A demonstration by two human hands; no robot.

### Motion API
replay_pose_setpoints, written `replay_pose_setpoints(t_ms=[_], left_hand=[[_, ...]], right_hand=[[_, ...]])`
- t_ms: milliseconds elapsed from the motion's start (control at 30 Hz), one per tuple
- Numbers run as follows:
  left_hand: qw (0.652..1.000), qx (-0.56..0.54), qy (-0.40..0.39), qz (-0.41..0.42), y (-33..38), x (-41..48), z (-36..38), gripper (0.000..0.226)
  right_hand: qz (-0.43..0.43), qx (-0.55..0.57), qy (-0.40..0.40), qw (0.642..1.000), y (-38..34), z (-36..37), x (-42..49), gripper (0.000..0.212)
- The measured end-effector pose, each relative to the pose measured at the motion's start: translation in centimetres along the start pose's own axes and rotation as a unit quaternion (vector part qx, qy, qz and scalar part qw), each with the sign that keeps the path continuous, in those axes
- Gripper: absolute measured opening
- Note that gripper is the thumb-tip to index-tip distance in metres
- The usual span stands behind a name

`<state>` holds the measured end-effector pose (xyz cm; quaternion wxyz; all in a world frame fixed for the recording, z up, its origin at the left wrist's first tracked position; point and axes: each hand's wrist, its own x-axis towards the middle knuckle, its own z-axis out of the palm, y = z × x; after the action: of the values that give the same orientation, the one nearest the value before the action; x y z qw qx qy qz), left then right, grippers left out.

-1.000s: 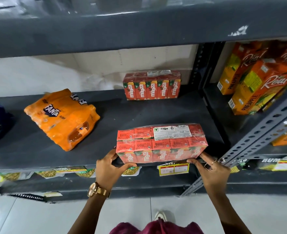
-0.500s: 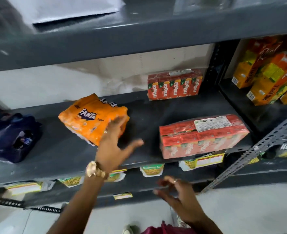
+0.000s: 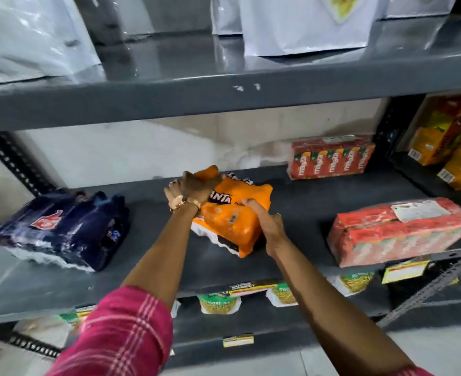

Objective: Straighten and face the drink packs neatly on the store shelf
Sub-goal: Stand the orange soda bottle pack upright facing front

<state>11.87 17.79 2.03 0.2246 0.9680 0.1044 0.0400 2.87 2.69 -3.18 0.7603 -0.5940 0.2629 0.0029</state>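
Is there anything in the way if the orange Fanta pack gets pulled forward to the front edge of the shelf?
Nothing visible blocks it. Both hands, left hand and right hand, are already on the orange Fanta pack, and the shelf in front of it is bare.

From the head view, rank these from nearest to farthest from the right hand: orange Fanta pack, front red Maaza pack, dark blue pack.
1. Orange Fanta pack: under the right hand, touching it.
2. Front red Maaza pack: to its right, at the shelf edge.
3. Dark blue pack: far left, beyond the left hand.
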Motion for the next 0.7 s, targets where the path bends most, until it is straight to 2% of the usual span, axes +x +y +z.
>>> replay_pose_setpoints(t_ms=[33,133,200,267,333,367,433,467,533,567,633,700], left_hand=[[1.0,-0.016,0.007,0.004,-0.5,-0.2,0.0,0.099],[0.99,-0.125,0.06,0.029,-2.8,-1.1,0.3,0.092],[0.965,-0.244,0.087,0.032,-4.5,-1.9,0.7,0.081],[0.932,-0.357,0.05,0.024,-6.1,-2.2,1.4,0.066],[0.907,-0.419,-0.036,0.018,-7.1,-2.2,1.8,0.053],[0.897,-0.434,-0.082,0.02,-7.3,-2.2,1.5,0.056],[0.899,-0.408,-0.151,0.043,-7.2,-2.0,0.1,0.084],[0.921,-0.351,-0.157,0.055,-6.8,-1.8,-0.7,0.09],[0.969,-0.209,-0.127,0.031,-5.9,-1.2,-2.0,0.08],[0.974,-0.18,-0.14,0.001,-5.4,-0.8,-2.6,0.079],[0.946,-0.22,-0.236,-0.022,-4.5,-0.7,-3.7,0.079],[0.923,-0.283,-0.262,0.018,-4.2,-0.5,-3.8,0.067]], right_hand=[[-0.015,0.003,0.008,1.0,0.4,0.1,0.0,0.065],[-0.134,-0.016,0.058,0.989,2.1,1.2,-1.3,0.097],[-0.243,-0.036,0.051,0.968,3.3,1.6,-2.4,0.107],[-0.315,-0.086,0.039,0.944,4.2,1.7,-3.2,0.11],[-0.36,-0.141,0.029,0.922,4.8,1.6,-3.8,0.114],[-0.373,-0.167,0.028,0.912,5.1,1.8,-4.0,0.117],[-0.381,-0.194,0.038,0.903,5.5,2.2,-4.0,0.122],[-0.375,-0.191,0.038,0.906,5.4,2.2,-4.1,0.124],[-0.344,-0.156,0.022,0.926,5.2,2.2,-4.0,0.135],[-0.325,-0.137,0.016,0.936,5.1,2.2,-4.0,0.139],[-0.302,-0.121,0.025,0.945,5.3,2.4,-4.4,0.138],[-0.297,-0.106,0.041,0.948,6.2,2.6,-5.6,0.122]])
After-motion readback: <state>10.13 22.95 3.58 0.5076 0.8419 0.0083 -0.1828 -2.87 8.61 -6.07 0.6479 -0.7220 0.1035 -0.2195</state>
